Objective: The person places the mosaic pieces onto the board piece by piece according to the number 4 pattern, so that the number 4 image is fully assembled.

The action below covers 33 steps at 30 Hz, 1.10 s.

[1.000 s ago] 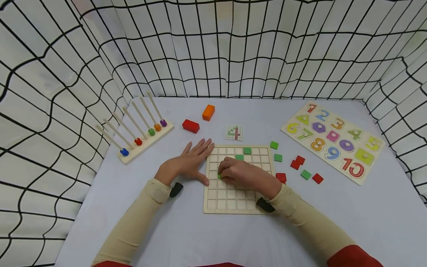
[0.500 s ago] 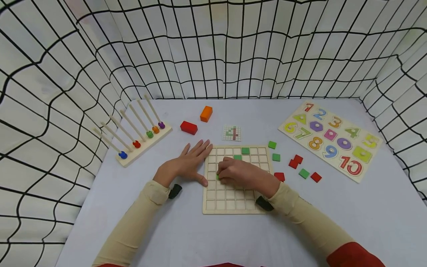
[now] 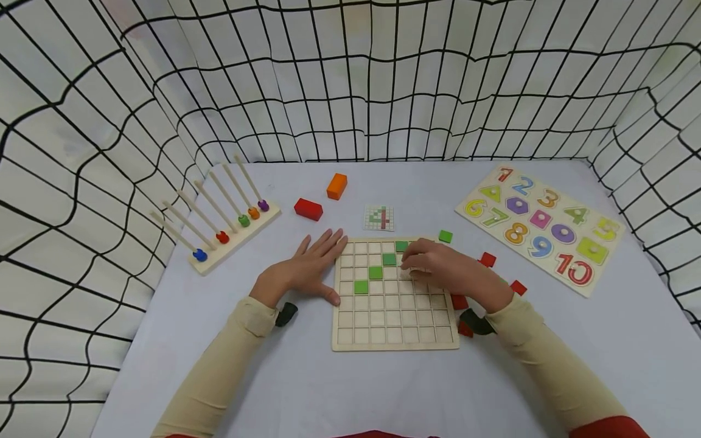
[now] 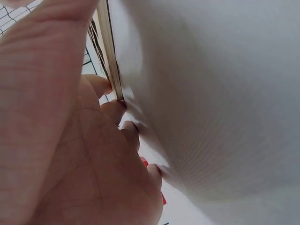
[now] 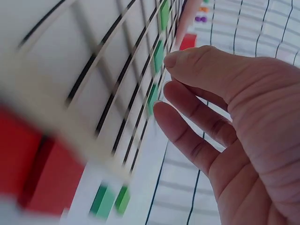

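Observation:
A wooden grid board [image 3: 394, 336] lies flat on the white table. Several green square tiles [image 3: 361, 286] sit in its cells in a diagonal line, rising from left to upper right. My left hand [image 3: 301, 267] rests flat with spread fingers at the board's left edge; in the left wrist view its fingertips touch the board's side. Over the board's right part hovers my right hand [image 3: 457, 271], fingers loosely bent. In the right wrist view nothing shows between thumb and fingers. Beside the board's right edge lie red tiles [image 3: 459, 302] and a green tile [image 3: 446, 236], others partly hidden by the right arm.
Behind the board lies a small pattern card [image 3: 379, 217]. A red block [image 3: 308, 209] and an orange block [image 3: 336, 186] are farther left, near a peg stand [image 3: 235, 237] with coloured beads. A number puzzle [image 3: 539, 228] lies at the right. Black netting surrounds the table.
My right hand has let go of a green tile in the board's left part and moved right, uncovering the tiles there. The left hand has stayed in place.

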### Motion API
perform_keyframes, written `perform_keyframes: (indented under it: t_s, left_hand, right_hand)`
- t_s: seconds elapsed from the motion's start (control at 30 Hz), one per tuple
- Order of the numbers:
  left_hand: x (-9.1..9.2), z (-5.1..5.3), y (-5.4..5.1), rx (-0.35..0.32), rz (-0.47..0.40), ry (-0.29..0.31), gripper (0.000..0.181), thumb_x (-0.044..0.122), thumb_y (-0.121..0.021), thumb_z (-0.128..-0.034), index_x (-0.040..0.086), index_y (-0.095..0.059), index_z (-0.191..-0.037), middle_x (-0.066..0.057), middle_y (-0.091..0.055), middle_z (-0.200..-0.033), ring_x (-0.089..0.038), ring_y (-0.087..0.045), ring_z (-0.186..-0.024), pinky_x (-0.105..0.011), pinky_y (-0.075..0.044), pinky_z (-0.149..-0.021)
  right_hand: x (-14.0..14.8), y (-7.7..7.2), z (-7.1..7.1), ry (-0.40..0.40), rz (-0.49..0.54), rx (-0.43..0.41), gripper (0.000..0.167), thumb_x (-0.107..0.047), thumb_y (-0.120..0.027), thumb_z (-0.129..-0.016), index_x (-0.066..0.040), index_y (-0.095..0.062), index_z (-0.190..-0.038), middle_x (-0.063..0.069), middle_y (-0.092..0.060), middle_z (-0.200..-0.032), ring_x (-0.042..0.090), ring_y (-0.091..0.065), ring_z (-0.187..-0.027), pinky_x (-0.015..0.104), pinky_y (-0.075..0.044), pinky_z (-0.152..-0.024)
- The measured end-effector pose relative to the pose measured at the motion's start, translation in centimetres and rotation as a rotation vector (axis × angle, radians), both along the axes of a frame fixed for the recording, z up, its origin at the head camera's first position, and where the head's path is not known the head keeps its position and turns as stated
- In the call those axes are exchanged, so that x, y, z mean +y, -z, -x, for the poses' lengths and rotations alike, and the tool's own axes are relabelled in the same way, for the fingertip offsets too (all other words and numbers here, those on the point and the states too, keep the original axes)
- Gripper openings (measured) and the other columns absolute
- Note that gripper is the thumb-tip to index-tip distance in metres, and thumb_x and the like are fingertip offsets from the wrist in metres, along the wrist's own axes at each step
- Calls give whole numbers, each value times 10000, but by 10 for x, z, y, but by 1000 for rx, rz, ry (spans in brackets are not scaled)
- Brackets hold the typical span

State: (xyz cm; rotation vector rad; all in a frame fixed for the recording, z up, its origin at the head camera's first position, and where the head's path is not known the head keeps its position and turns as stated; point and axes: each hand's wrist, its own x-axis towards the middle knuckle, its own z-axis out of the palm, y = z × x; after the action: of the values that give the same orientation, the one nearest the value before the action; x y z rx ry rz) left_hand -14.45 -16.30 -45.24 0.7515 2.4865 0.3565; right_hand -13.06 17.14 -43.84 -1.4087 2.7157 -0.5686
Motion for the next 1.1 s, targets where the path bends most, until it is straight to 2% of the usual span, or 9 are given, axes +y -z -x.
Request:
perform_keyframes:
  t_s: [0.13, 0.23, 0.37, 0.53, 0.67, 0.77, 0.97, 1.1]
  left_hand:
    - [0, 0, 2, 2, 19, -1, 1360, 610, -867, -813, 83, -13, -1731, -128, 74, -1829, -376, 105, -1695, -680, 78, -1333]
    - [-1, 0, 5, 10, 34, -2, 1360, 599, -873, -813, 86, -10, -1731, -125, 76, -1829, -372, 103, -1697, -682, 70, -1334]
    - [-2, 0, 8, 28, 46, -5, 1366, 608, -874, -806, 95, -12, -1733, -118, 69, -1830, -367, 94, -1699, -684, 61, -1334]
    - [-2, 0, 9, 26, 57, -4, 1371, 623, -865, -808, 107, 5, -1734, -108, 82, -1830, -359, 102, -1699, -679, 59, -1337]
    - [-1, 3, 5, 32, 67, 1, 1367, 620, -860, -815, 107, 11, -1734, -108, 88, -1830, -360, 106, -1699, -677, 62, -1337]
    - [0, 5, 3, 38, 54, -1, 1360, 601, -871, -813, 99, -5, -1734, -116, 75, -1830, -365, 97, -1699, -679, 63, -1336]
    - [1, 3, 2, 17, 48, 4, 1365, 604, -874, -811, 92, -7, -1733, -119, 78, -1829, -367, 99, -1699, -678, 68, -1336]
    - [2, 2, 1, 18, 53, 0, 1368, 603, -875, -807, 94, -6, -1733, -119, 79, -1829, -368, 99, -1698, -677, 69, -1336]
  right_hand:
    - [24, 1, -1, 89, -31, -64, 247, -14, -842, -898, -4, -811, -1143, 147, -729, -1213, 293, -703, -1117, 386, -653, -923]
    - [40, 1, -1, 131, -34, -54, 285, -4, -859, -877, -6, -811, -1158, 151, -725, -1219, 301, -703, -1117, 395, -656, -913]
    - [57, 4, 3, 193, -35, 6, 283, 18, -880, -845, -5, -816, -1120, 156, -726, -1198, 317, -706, -1122, 423, -654, -908]
    - [71, 13, 11, 273, -43, -36, 136, 37, -850, -865, -29, -810, -977, 119, -714, -1047, 270, -699, -987, 416, -658, -850]
    - [73, 19, 15, 263, -31, -22, 105, 17, -850, -867, -55, -779, -897, 88, -684, -980, 208, -655, -893, 376, -653, -797]
    - [73, 20, 17, 255, -35, 19, 114, 3, -853, -863, -68, -770, -897, 96, -699, -1017, 211, -644, -912, 379, -647, -801]
    - [73, 21, 16, 232, -1, -23, 134, 47, -809, -857, -58, -764, -925, 112, -685, -1028, 222, -649, -924, 390, -650, -807]
    - [73, 20, 12, 215, 0, 9, 156, 52, -812, -842, -39, -770, -961, 121, -658, -1030, 226, -636, -935, 379, -652, -795]
